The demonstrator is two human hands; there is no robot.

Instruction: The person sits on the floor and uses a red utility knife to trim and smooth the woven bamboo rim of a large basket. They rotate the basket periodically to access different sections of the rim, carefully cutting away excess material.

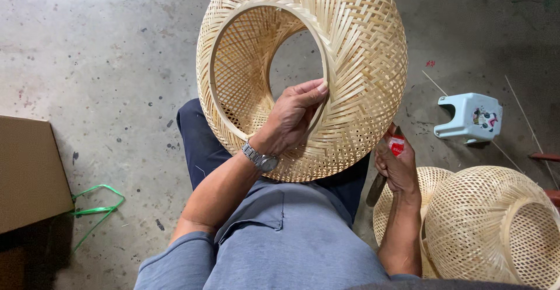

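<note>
A large woven bamboo shade [356,51], ring-shaped with a round opening, stands tilted on my lap. My left hand [294,115], with a metal wristwatch [261,159], grips the inner rim of that opening, thumb pressed on the weave. My right hand [398,164] is low at the shade's right edge, closed around a small tool [379,186] with a dark blade pointing down and a red tag near the fingers. The blade's tip is hidden behind my leg.
Two more woven bamboo shades [496,226] lie stacked at the lower right. A small pale blue plastic stool [469,116] stands on the concrete floor [105,62]. A brown cardboard box [29,173] and a green plastic strap [96,205] lie at the left. Thin bamboo slivers [525,115] lie at the right.
</note>
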